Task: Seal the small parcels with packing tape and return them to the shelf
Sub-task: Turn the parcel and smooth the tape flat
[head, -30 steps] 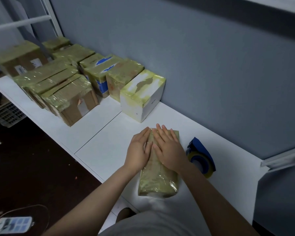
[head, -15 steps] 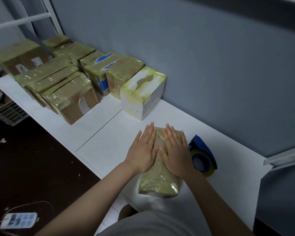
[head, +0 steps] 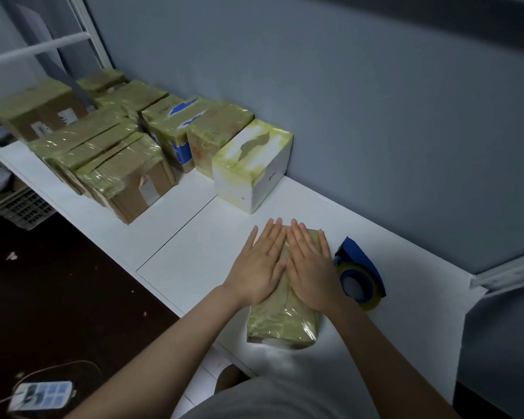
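Note:
A small parcel wrapped in yellowish tape lies on the white shelf in front of me. My left hand lies flat on its left half with straight fingers. My right hand presses flat on its right half, fingers stretched toward the wall. The two hands lie side by side and touch along the middle. A blue tape dispenser with a roll of yellowish tape rests on the shelf just right of my right hand.
Several taped parcels stand along the shelf to the left, the nearest a white box against the grey wall. A metal rack post rises at the far left. A power strip lies on the dark floor below.
Both hands have slid forward along the top of the parcel toward the wall, fingers spreading flatter. The parcel and the tape dispenser have stayed in place.

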